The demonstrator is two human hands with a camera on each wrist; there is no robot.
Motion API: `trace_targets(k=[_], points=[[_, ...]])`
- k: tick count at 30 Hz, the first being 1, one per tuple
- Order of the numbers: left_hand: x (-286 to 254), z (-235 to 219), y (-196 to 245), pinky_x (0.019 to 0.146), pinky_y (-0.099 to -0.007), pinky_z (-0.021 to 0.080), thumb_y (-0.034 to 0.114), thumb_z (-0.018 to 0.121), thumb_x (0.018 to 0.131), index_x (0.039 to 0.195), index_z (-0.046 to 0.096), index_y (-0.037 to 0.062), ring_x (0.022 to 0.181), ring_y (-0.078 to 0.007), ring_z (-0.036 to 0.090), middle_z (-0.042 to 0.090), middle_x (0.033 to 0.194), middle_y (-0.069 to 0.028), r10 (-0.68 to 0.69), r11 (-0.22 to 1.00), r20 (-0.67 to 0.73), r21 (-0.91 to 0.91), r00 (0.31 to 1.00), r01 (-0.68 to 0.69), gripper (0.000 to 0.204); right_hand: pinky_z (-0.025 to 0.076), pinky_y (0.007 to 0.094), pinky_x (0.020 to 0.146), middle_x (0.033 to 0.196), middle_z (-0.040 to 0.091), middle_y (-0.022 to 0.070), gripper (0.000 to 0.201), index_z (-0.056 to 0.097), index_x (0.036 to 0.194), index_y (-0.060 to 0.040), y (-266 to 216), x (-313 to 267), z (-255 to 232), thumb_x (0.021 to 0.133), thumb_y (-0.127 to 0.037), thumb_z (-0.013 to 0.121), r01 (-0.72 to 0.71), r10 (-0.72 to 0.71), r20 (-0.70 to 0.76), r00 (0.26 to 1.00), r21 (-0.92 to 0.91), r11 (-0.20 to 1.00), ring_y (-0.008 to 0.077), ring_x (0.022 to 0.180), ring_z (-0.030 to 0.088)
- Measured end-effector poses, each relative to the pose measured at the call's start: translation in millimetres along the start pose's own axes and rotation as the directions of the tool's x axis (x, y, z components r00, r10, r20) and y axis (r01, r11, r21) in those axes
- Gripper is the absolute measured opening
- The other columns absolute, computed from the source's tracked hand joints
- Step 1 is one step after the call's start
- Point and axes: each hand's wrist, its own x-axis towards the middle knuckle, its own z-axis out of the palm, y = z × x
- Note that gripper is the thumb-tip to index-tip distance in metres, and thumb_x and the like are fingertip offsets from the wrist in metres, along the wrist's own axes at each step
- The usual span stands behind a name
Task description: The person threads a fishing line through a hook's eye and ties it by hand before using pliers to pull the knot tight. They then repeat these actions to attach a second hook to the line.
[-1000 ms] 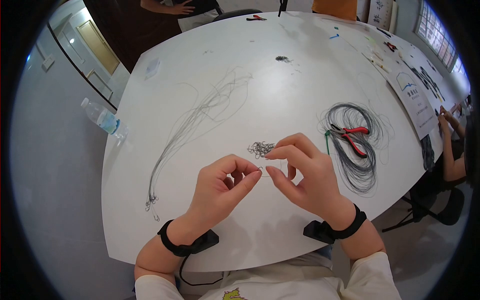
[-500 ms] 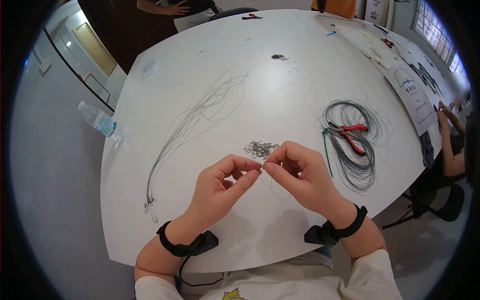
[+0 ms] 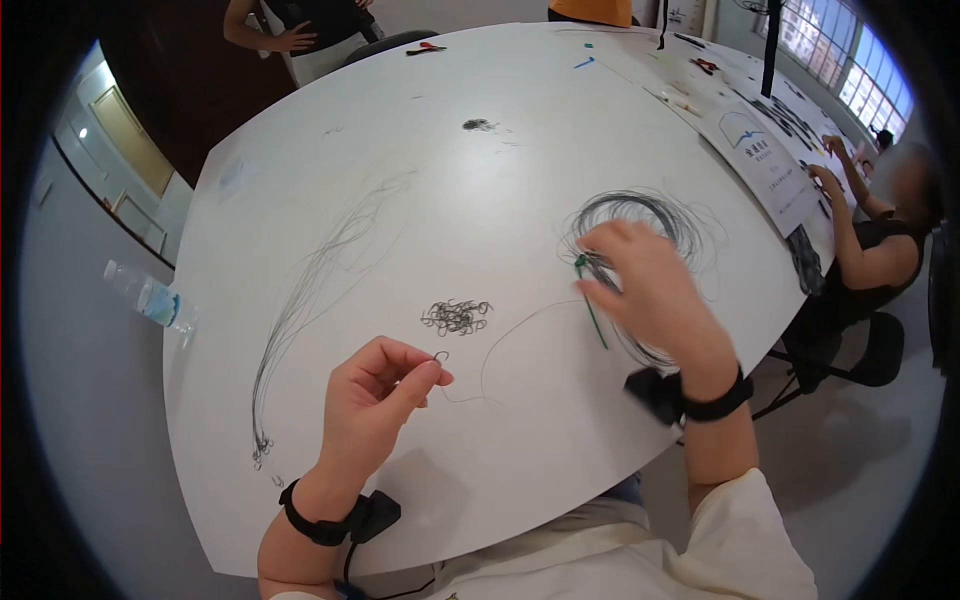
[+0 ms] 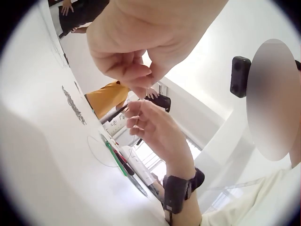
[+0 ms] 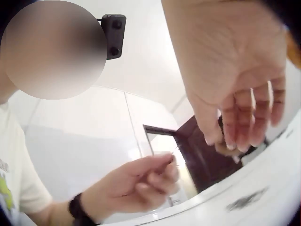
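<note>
Two hands are busy at the white table. Left hand pinches a small hook on a thin wire, near the middle. Right hand, fingers loose and holding nothing, reaches right over the wire coil. It looks like a tool-fetching step; next it needs a firm grab there.

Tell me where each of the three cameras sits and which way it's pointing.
Head: on the head, looking down at the white table; left hand pinches a thin wire, right hand reaches over the wire coil.
Left wrist: under the left hand, looking up toward the right hand.
Right wrist: under the right hand, looking back at the left hand.
Shared: both wrist views show both hands.
</note>
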Motion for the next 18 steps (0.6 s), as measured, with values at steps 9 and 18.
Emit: trace_targets(k=[9, 18], points=[[3.5, 3.7, 0.1, 0.056, -0.0200, 0.038, 0.009, 0.064, 0.093, 0.093, 0.063, 0.0034, 0.062, -0.0046, 0.048, 0.070, 0.084, -0.0075, -0.015, 0.999, -0.010, -0.029, 1.000, 0.015, 0.006, 0.048, 0.0420, 0.091, 0.114, 0.063, 0.0118, 0.047, 0.065, 0.119, -0.0061, 85.8, -16.8, -3.5, 0.076, -0.023, 0.073, -0.122, 0.137, 0.158, 0.978, -0.097, 0.988, 0.0343, 0.107, 0.057], [5.5, -4.4, -0.1, 0.060, -0.0199, 0.039, 0.012, 0.066, 0.092, 0.095, 0.066, 0.0055, 0.066, -0.0045, 0.050, 0.070, 0.086, -0.0043, -0.014, 0.993, -0.003, -0.121, 1.000, 0.014, 0.007, 0.051, 0.0386, 0.074, 0.094, 0.058, 0.0128, 0.030, 0.065, 0.106, -0.0036, 27.1, -5.9, -18.3, 0.080, -0.017, 0.064, -0.141, 0.141, 0.021, 0.990, 0.011, 0.990, 0.0317, 0.084, 0.060]])
